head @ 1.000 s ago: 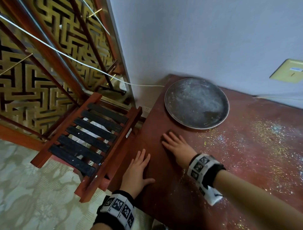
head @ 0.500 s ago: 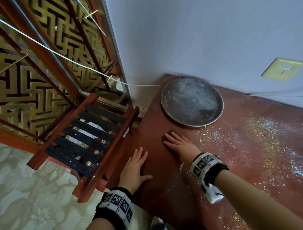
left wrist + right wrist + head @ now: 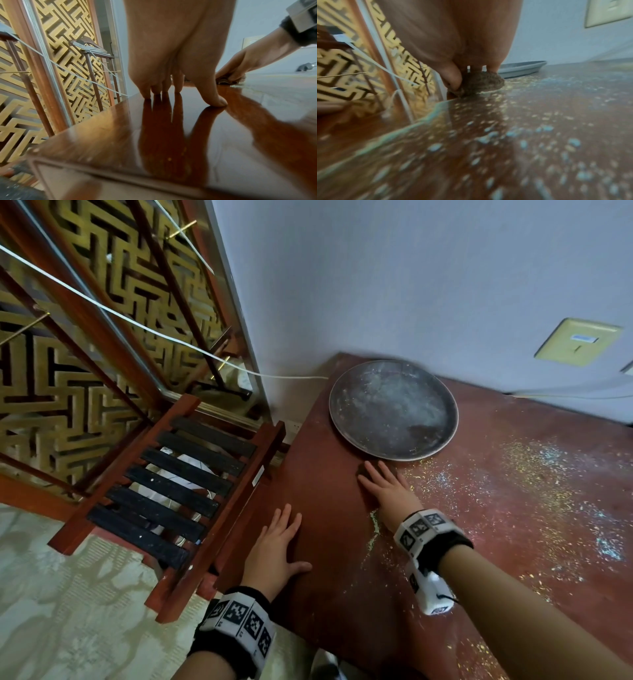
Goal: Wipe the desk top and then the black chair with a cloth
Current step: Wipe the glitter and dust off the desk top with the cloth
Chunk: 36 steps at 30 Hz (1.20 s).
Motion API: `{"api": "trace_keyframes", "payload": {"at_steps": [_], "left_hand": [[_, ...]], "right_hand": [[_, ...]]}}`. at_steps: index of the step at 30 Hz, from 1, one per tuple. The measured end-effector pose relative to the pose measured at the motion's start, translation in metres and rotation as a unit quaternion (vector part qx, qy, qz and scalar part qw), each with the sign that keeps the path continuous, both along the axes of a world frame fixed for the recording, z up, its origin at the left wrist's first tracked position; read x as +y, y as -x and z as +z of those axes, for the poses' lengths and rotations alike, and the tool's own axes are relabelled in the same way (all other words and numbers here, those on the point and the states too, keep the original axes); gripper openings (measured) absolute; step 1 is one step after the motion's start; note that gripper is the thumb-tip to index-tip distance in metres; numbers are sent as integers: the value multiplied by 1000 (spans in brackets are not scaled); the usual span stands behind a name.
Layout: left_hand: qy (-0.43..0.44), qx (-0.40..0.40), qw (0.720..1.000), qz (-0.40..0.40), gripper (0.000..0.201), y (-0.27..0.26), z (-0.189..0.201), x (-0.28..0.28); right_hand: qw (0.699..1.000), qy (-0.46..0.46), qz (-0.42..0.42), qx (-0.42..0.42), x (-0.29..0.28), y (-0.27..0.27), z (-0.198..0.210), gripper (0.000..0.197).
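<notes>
The red-brown desk top [image 3: 496, 508] is strewn with glitter specks on its right half. My right hand [image 3: 378, 479] lies flat with straight fingers pressing a small dark cloth [image 3: 362, 470] onto the desk, just in front of the round tray. The right wrist view shows the wadded cloth [image 3: 483, 81] under the fingers, thumb against its side. My left hand [image 3: 281, 529] rests flat and empty on the desk near its left edge, fingers [image 3: 164, 86] straight. The chair with black slats [image 3: 178, 481] stands left of the desk.
A dusty round metal tray [image 3: 394, 409] sits at the desk's back left corner by the wall. A white cable [image 3: 137, 326] runs across a gold lattice screen [image 3: 68, 371] behind the chair. A yellow wall plate [image 3: 579, 342] is at the right. Patterned carpet [image 3: 68, 611] lies below.
My right hand has slid the cloth a little forward, closer to the tray's rim. The left hand has stayed flat in place.
</notes>
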<state>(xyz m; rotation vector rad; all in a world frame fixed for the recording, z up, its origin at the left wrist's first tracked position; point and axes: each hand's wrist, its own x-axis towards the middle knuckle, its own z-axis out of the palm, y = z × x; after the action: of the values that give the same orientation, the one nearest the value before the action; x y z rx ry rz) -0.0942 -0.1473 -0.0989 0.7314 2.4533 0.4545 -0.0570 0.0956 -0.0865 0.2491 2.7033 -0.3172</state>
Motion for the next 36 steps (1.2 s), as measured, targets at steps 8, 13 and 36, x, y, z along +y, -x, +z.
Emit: {"api": "trace_keyframes", "payload": {"at_steps": [8,13,36], "left_hand": [[7,-2,1000,4,93,-1,2,1],[4,-3,1000,4,93,-1,2,0],[-14,-27,999,-26,66,-6,5,-15]], "right_hand": [[1000,1,-9,12,24,-4,-5,75],[995,8,96,1,-2,-18,-5,80],[993,11,117,1,-1,-47,-5,80]]}}
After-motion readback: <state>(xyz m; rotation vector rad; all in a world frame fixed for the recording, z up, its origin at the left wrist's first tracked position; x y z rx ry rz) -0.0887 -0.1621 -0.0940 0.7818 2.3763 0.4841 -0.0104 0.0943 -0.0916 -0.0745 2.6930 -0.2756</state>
